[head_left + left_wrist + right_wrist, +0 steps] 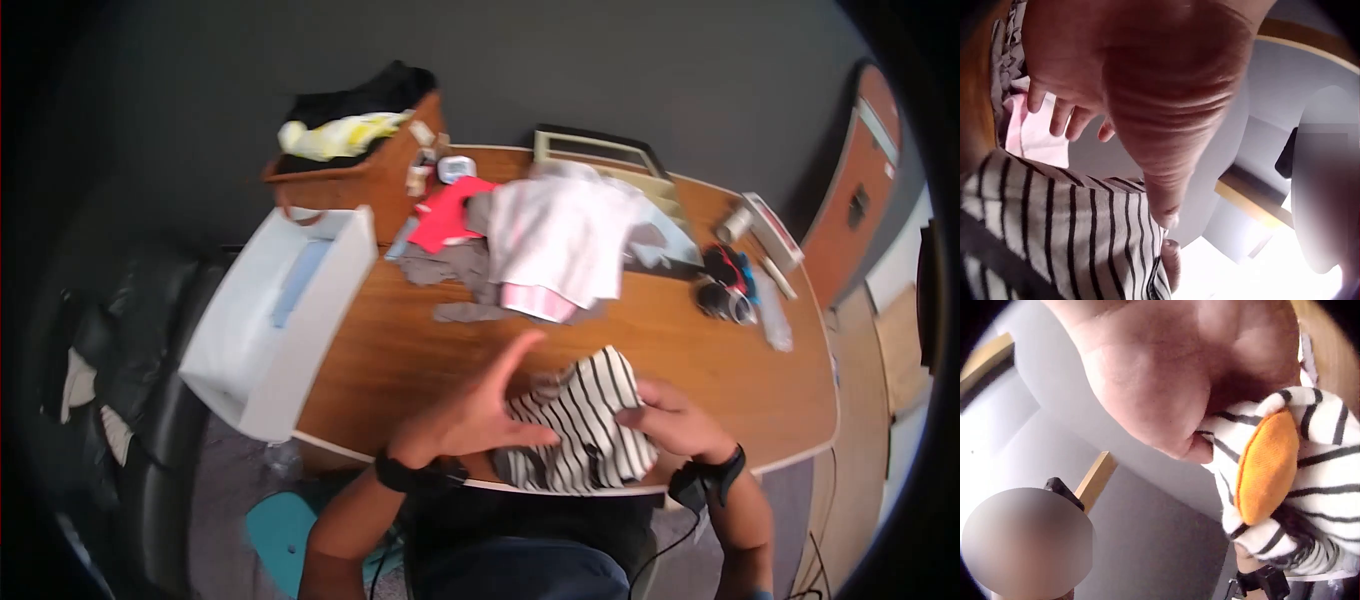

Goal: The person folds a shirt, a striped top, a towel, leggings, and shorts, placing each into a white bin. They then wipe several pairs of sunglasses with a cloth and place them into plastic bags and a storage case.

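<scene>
A white garment with black stripes (pixel 585 425) is held up over the table's front edge, bunched and folded. My right hand (pixel 683 418) grips its right side, with the thumb on the fabric. In the right wrist view, an orange padded patch (pixel 1269 469) shows on the striped cloth, just beyond the right hand (pixel 1191 375). My left hand (pixel 470 412) is at the garment's left side, its fingers spread and straight. In the left wrist view, the thumb of the left hand (pixel 1154 81) reaches down at the striped cloth's edge, while the other fingers stand apart from it.
Behind the hands lies a heap of clothes with a white-and-pink cloth (pixel 560 235), a red cloth (pixel 445 222) and grey pieces. A white bin (pixel 345 300) stands at the left, beside a brown basket (pixel 345 188) of clothes. Small items and a plastic bag (pixel 773 315) lie at right.
</scene>
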Tool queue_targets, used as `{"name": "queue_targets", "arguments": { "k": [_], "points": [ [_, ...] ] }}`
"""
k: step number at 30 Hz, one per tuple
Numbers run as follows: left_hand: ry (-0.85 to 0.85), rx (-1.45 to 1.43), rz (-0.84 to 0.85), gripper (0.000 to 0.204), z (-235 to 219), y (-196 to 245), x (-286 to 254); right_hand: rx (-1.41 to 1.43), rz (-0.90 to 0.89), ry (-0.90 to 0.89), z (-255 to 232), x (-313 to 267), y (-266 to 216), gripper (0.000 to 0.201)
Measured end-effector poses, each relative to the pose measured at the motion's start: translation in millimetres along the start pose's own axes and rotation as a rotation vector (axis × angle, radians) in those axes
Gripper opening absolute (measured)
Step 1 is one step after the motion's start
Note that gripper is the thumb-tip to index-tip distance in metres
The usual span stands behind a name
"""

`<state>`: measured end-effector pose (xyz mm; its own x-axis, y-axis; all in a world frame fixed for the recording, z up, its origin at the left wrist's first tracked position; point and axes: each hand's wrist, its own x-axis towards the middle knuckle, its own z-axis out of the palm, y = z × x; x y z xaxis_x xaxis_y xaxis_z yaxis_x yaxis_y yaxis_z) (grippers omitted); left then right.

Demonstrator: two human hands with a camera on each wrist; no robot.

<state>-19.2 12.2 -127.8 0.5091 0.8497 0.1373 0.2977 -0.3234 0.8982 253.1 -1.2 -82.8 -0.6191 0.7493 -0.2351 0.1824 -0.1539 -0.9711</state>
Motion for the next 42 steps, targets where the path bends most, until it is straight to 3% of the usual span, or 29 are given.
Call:
{"name": "queue_targets", "arguments": {
  "k": [1,3,5,6,7,9,10,13,14,15,16,19,23,32,33,35,37,38,39,42],
  "points": [
    [-0.066,-0.049,0.087,0.103,-6.5,-1.0,3.2,-0.035,0.014,-0.063,3.0,5.9,-11.7,0.033],
    [-0.163,-0.404,0.043,0.096,-12.6,9.6,-2.4,-0.037,-0.034,-0.152,9.0,18.3,-24.5,0.036],
    [-0.282,-0.424,0.009,0.083,-26.8,14.0,-8.1,0.135,0.012,-0.174,14.8,29.9,-24.7,0.038],
    [-0.309,-0.454,-0.022,0.062,-30.5,13.5,-14.3,0.114,0.015,-0.172,17.6,36.6,-27.4,0.036],
    [-0.288,-0.444,-0.021,0.062,-36.3,13.3,-19.6,0.105,0.007,-0.191,20.5,42.7,-27.9,0.036],
    [-0.233,-0.153,-0.211,0.042,-48.2,13.1,-34.2,0.148,-0.011,-0.121,27.3,55.1,-23.0,0.033],
    [-0.094,-0.162,-0.138,0.034,-47.8,-0.3,-44.1,0.21,-0.035,-0.133,30.2,62.7,-18.4,0.03],
    [0.02,-0.04,-0.222,0.033,-85.8,-0.7,-70.5,0.307,-0.126,-0.201,37.6,82.6,2.8,0.031],
    [0.067,-0.133,-0.219,0.032,-102.0,11.9,-78.8,0.364,-0.002,-0.313,37.0,85.5,-0.7,0.033],
    [0.111,-0.228,-0.215,0.031,-120.3,25.4,-86.4,0.363,-0.002,-0.317,39.1,89.0,1.7,0.033],
    [0.169,-0.143,-0.232,0.031,-140.4,27.6,-92.6,0.333,0.027,-0.309,41.4,94.3,8.8,0.033],
    [0.339,-0.105,-0.229,0.032,-206.3,21.5,-110.6,0.318,0.1,-0.305,40.0,109.4,38.4,0.031],
    [0.514,-0.374,-0.2,0.032,-272.1,4.9,-115.7,0.362,0.201,-0.336,35.8,121.3,73.8,0.029],
    [0.42,-0.477,-0.341,0.039,-331.5,-86.7,-89.1,0.377,0.154,-0.316,32.9,122.2,80.3,0.026],
    [0.395,-0.413,-0.471,0.052,-332.4,-102.5,-88.4,0.377,0.153,-0.312,32.2,122.0,81.0,0.026],
    [0.282,0.07,-0.714,0.066,-350.9,-183.3,-96.7,0.401,0.154,-0.314,31.6,122.5,83.8,0.027],
    [0.175,0.39,-0.9,0.077,-327.6,-144.2,-85.7,0.402,0.128,-0.33,30.5,123.8,86.5,0.028],
    [0.2,0.42,-0.748,0.064,-333.6,-176.6,-88.0,0.403,0.111,-0.349,30.7,123.2,89.2,0.029],
    [0.193,0.42,-0.752,0.064,-334.4,-182.9,-85.0,0.409,0.114,-0.347,30.7,123.1,90.3,0.029],
    [0.532,-0.019,-0.526,0.042,-337.0,-202.3,-83.8,0.382,0.133,-0.351,31.8,124.5,88.5,0.029]
  ]
}}
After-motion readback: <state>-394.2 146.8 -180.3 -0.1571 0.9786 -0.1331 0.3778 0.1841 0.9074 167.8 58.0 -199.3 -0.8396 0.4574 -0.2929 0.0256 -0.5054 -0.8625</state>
